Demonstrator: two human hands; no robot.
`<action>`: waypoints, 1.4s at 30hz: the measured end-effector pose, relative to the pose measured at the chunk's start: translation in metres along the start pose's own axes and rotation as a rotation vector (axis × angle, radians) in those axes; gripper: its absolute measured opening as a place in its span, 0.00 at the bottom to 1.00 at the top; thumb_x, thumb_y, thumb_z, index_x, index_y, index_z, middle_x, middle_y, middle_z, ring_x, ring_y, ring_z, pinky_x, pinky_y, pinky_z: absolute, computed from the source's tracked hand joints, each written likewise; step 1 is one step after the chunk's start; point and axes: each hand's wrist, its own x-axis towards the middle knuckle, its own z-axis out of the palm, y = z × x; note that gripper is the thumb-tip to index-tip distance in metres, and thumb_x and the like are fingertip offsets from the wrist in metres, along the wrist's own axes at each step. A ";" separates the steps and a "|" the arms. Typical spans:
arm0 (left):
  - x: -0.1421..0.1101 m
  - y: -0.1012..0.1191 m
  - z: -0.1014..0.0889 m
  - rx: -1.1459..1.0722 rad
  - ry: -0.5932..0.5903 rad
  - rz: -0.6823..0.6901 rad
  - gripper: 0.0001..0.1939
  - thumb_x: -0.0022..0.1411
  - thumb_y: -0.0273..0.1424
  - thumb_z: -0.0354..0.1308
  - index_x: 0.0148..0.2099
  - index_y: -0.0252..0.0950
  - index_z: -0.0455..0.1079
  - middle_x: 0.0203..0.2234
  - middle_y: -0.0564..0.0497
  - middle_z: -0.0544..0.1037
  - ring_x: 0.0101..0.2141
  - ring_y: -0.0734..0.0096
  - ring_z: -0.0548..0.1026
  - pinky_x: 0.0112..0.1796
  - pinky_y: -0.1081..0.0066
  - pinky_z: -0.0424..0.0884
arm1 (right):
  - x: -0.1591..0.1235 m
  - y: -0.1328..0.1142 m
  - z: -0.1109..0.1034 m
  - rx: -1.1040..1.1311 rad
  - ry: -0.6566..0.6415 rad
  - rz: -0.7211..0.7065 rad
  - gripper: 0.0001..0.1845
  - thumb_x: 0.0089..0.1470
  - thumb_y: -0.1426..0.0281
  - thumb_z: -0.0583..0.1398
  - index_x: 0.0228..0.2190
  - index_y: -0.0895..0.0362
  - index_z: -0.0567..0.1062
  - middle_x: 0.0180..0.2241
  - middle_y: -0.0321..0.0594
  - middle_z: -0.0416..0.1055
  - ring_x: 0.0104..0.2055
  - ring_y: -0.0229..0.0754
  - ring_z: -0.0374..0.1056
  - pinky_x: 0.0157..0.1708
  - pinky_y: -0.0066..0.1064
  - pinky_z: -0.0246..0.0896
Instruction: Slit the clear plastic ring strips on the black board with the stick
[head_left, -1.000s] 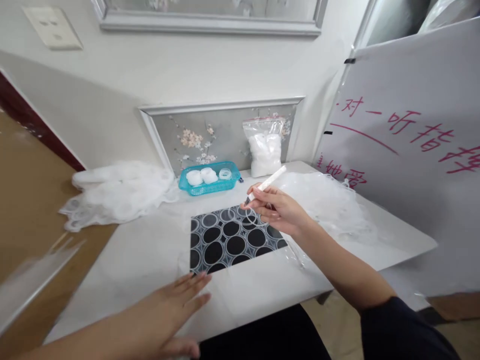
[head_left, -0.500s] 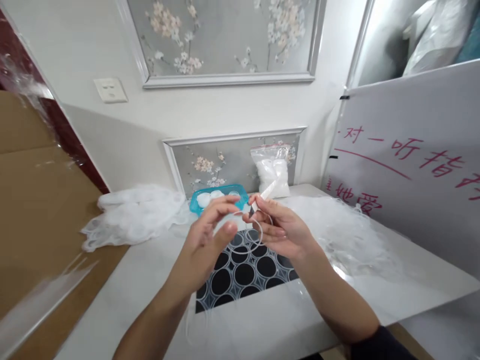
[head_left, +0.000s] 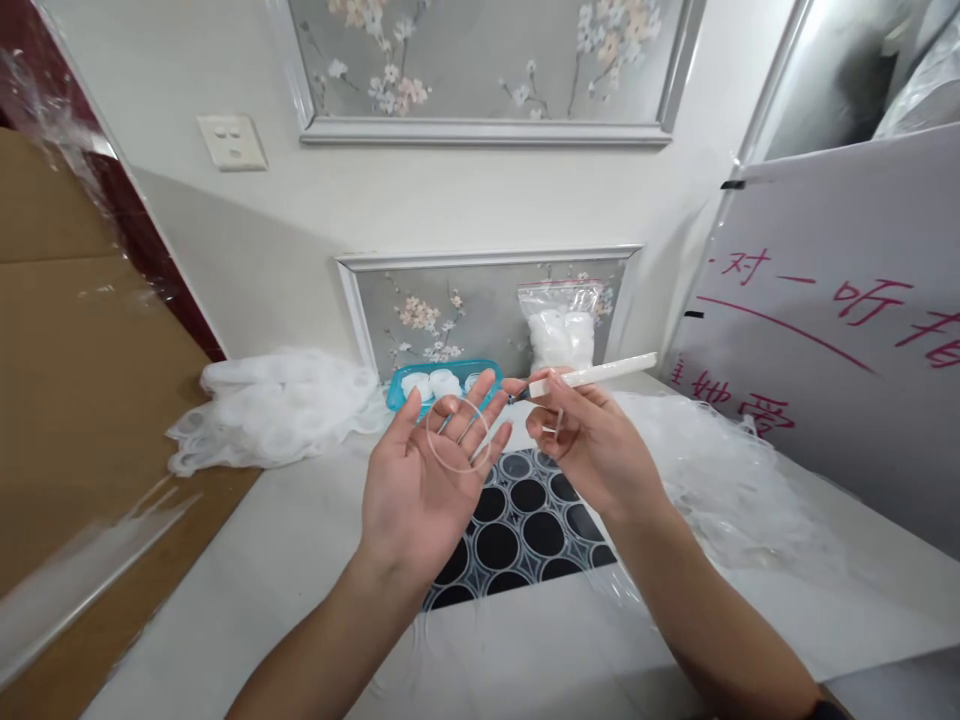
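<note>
Behind the white table (head_left: pixel 300 545), a pale wall (head_left: pixel 465 198) bears flowered panels (head_left: pixel 480 60) and a socket (head_left: pixel 232 142). Left of the table is cardboard (head_left: pixel 82 390); right of it, a white board (head_left: pixel 832 210) with red writing (head_left: pixel 871 303).

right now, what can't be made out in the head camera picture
All in the head view:
White pen-shaped tool: dark tip too small to make out.
Thin whitish ring: too fine to tell whether it touches the palm.
Black-and-grey circle-patterned mat: left part hidden by the left hand.
Blue plastic tray: front partly hidden by that hand's fingers.
White board: red handwriting cut off by the right edge.
</note>
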 end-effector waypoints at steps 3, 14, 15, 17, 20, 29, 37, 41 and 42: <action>-0.002 -0.001 -0.001 -0.035 -0.018 -0.029 0.21 0.70 0.43 0.46 0.29 0.35 0.63 0.56 0.42 0.71 0.57 0.54 0.70 0.57 0.52 0.65 | -0.005 -0.003 0.000 0.001 -0.036 0.007 0.10 0.49 0.61 0.68 0.30 0.54 0.79 0.27 0.35 0.73 0.24 0.32 0.68 0.19 0.22 0.63; -0.012 0.000 -0.001 0.032 -0.070 -0.025 0.28 0.68 0.52 0.42 0.29 0.36 0.67 0.58 0.45 0.70 0.62 0.50 0.61 0.61 0.53 0.57 | -0.031 -0.010 0.009 0.262 -0.342 0.355 0.09 0.59 0.61 0.60 0.30 0.52 0.75 0.44 0.40 0.77 0.56 0.43 0.69 0.60 0.41 0.60; -0.012 0.000 -0.001 0.046 -0.080 -0.013 0.29 0.67 0.53 0.42 0.29 0.36 0.67 0.58 0.46 0.70 0.62 0.50 0.61 0.61 0.52 0.56 | -0.033 -0.009 0.010 0.284 -0.356 0.381 0.10 0.59 0.60 0.60 0.30 0.52 0.75 0.45 0.40 0.77 0.57 0.44 0.67 0.62 0.42 0.56; -0.013 -0.001 -0.002 0.070 -0.111 0.017 0.30 0.66 0.56 0.40 0.30 0.37 0.68 0.57 0.47 0.70 0.62 0.49 0.60 0.62 0.51 0.54 | -0.036 -0.007 0.014 0.329 -0.366 0.406 0.10 0.59 0.60 0.61 0.31 0.52 0.74 0.46 0.40 0.76 0.59 0.44 0.65 0.65 0.43 0.50; -0.014 -0.001 -0.002 0.096 -0.139 0.043 0.32 0.65 0.58 0.39 0.32 0.37 0.69 0.57 0.48 0.71 0.62 0.51 0.60 0.63 0.51 0.52 | -0.037 -0.003 0.016 0.404 -0.362 0.403 0.09 0.58 0.61 0.61 0.32 0.52 0.75 0.47 0.39 0.76 0.59 0.42 0.65 0.66 0.41 0.48; -0.012 -0.005 -0.001 0.082 -0.100 0.002 0.31 0.65 0.57 0.39 0.44 0.37 0.68 0.57 0.44 0.71 0.60 0.51 0.64 0.60 0.51 0.57 | -0.035 0.002 0.019 0.479 -0.296 0.368 0.08 0.59 0.63 0.61 0.32 0.54 0.75 0.46 0.40 0.76 0.59 0.40 0.65 0.65 0.37 0.51; -0.010 -0.007 0.001 0.094 -0.085 0.000 0.30 0.66 0.56 0.38 0.44 0.37 0.69 0.56 0.44 0.72 0.59 0.52 0.67 0.59 0.53 0.61 | -0.034 0.005 0.018 0.427 -0.246 0.331 0.06 0.57 0.63 0.63 0.32 0.52 0.75 0.44 0.37 0.77 0.59 0.40 0.65 0.63 0.38 0.56; -0.009 -0.009 0.001 0.103 -0.074 -0.007 0.31 0.67 0.56 0.38 0.44 0.37 0.69 0.55 0.44 0.73 0.59 0.52 0.66 0.59 0.53 0.61 | -0.032 0.007 0.020 0.388 -0.211 0.323 0.07 0.57 0.62 0.63 0.31 0.52 0.76 0.44 0.37 0.77 0.60 0.39 0.64 0.62 0.37 0.57; -0.009 -0.009 0.001 0.104 -0.074 -0.009 0.31 0.67 0.56 0.37 0.45 0.37 0.69 0.55 0.45 0.73 0.59 0.52 0.66 0.59 0.53 0.60 | -0.032 0.007 0.020 0.385 -0.206 0.323 0.07 0.57 0.62 0.63 0.32 0.52 0.76 0.45 0.37 0.77 0.60 0.40 0.63 0.62 0.37 0.58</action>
